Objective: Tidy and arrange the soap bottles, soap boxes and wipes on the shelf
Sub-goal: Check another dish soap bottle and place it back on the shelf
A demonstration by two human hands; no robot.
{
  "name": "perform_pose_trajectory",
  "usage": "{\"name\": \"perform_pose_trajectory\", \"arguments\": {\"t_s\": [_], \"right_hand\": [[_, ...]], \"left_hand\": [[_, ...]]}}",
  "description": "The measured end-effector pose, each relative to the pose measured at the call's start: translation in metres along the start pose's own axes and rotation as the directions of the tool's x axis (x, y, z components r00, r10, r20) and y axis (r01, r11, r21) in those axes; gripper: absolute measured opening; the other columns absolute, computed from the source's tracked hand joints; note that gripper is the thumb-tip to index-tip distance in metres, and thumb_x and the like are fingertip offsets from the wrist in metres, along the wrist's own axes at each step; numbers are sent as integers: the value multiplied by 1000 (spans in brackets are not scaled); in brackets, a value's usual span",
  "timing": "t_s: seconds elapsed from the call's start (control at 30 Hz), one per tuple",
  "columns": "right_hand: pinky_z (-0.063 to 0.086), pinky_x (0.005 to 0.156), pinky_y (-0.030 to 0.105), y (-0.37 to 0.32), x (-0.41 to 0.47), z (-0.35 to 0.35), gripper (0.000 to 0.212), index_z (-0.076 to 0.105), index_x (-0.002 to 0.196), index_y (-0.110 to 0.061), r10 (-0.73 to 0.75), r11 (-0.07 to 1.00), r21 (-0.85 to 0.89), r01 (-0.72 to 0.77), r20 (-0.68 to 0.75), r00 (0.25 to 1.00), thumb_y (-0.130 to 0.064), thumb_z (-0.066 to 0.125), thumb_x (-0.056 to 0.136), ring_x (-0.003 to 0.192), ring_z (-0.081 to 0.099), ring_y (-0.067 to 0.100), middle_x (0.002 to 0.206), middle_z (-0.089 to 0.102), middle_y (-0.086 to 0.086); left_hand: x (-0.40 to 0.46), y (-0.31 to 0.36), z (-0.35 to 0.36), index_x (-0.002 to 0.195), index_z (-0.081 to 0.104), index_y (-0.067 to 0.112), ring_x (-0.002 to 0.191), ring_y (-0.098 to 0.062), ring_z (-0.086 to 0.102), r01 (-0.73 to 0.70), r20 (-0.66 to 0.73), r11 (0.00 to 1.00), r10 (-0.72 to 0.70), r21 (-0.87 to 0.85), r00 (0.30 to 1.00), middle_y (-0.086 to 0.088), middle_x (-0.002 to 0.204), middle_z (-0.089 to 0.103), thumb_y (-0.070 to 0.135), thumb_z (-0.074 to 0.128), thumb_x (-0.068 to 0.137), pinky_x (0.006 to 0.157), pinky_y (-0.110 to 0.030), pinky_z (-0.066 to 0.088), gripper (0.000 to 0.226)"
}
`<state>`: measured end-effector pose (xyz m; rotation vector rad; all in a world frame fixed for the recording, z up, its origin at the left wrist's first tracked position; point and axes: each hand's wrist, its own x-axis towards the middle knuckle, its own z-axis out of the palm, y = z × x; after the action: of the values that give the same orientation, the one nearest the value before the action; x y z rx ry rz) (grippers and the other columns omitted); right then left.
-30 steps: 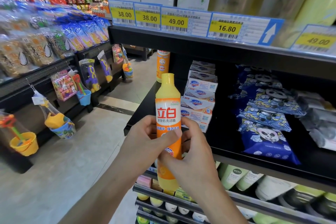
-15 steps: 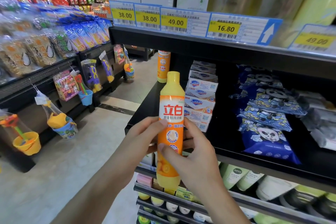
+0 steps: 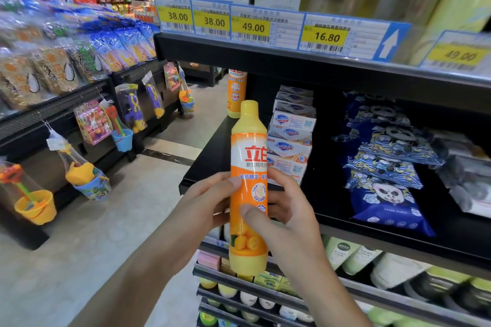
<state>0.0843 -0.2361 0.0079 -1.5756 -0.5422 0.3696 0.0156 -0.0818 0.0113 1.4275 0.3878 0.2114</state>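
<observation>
An orange and yellow soap bottle point(image 3: 248, 156) stands upright in the air in front of the black shelf point(image 3: 210, 151). My left hand point(image 3: 202, 207) grips its middle from the left and my right hand point(image 3: 289, 218) grips it from the right, thumb across the label. A second orange bottle point(image 3: 236, 93) stands at the shelf's back left. White and blue soap boxes point(image 3: 292, 135) are stacked just behind the held bottle. Blue panda wipes packs point(image 3: 385, 167) lie overlapping further right, with grey packs point(image 3: 465, 167) beside them.
Price tags point(image 3: 252, 26) line the shelf above. Lower shelves point(image 3: 265, 289) hold bottles and small boxes. Across the tiled aisle point(image 3: 93, 247), racks carry snack bags and hanging toy buckets point(image 3: 34, 207).
The bottle has been turned a little between my hands and shifted slightly right and up towards the soap boxes; both hands keep hold of it.
</observation>
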Motion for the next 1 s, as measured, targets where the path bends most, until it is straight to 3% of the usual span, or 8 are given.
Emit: {"name": "perform_pose_trajectory", "arguments": {"t_s": [0.13, 0.33, 0.4, 0.6, 0.7, 0.8, 1.0], "right_hand": [[63, 86, 37, 0, -1, -1, 57, 58, 125, -53, 28, 999, 29, -28, 21, 999, -15, 80, 88, 104, 71, 11, 108, 74, -9], [62, 90, 44, -2, 4, -10, 53, 59, 122, -57, 73, 997, -10, -73, 114, 991, -21, 79, 91, 102, 73, 12, 107, 75, -9], [61, 92, 44, -1, 5, -12, 52, 57, 126, -58, 79, 997, -33, -75, 137, 987, -27, 79, 89, 103, 72, 12, 110, 74, -9], [58, 84, 25, -2, 5, -11, 46, 60, 124, -55, 79, 993, -100, -67, 113, 990, -31, 79, 89, 103, 66, -2, 114, 68, -16], [55, 90, 26, -2, 4, -7, 60, 51, 133, -56, 64, 976, -214, -42, 96, 993, -40, 82, 85, 110, 58, -5, 124, 58, -20], [52, 82, 20, 0, 1, 0, 79, 38, 141, -60, 46, 957, -290, -20, 85, 995, -47, 85, 80, 111, 56, -3, 125, 51, -22], [59, 89, 33, 8, 1, 11, 82, 42, 140, -59, -27, 958, -287, 20, -23, 999, -49, 87, 73, 109, 62, 4, 121, 60, -17]], "left_hand": [[2, 0, 3, 126, 70, 25, 109, -20, 75, -19, -27, 999, 19, 28, 999, 0, 115, 79, 45, 62, 91, 96, -39, 58, 42], [1, -2, 9, 122, 72, 22, 102, -15, 77, -17, -67, 1000, 16, -12, 998, 1, 109, 80, 41, 67, 85, 81, -29, 61, 42], [1, -2, 10, 122, 71, 22, 102, -17, 77, -4, -77, 1000, 2, -27, 997, 0, 109, 80, 40, 70, 84, 78, -30, 63, 42], [2, 0, 11, 123, 70, 22, 99, -20, 78, 23, -99, 1000, -23, -2, 995, -1, 105, 81, 39, 76, 77, 82, -41, 65, 49], [1, 0, 13, 122, 69, 23, 97, -17, 79, -6, -118, 1000, 7, 5, 993, 0, 104, 81, 40, 78, 75, 78, -37, 65, 51], [2, 0, 14, 119, 69, 23, 94, -13, 78, -35, -155, 999, 35, 5, 987, 3, 102, 80, 42, 80, 70, 70, -30, 64, 54], [5, 0, 17, 114, 65, 28, 88, -13, 79, -22, -219, 997, 37, 72, 975, 6, 101, 79, 55, 81, 57, 71, -32, 65, 64]]}}
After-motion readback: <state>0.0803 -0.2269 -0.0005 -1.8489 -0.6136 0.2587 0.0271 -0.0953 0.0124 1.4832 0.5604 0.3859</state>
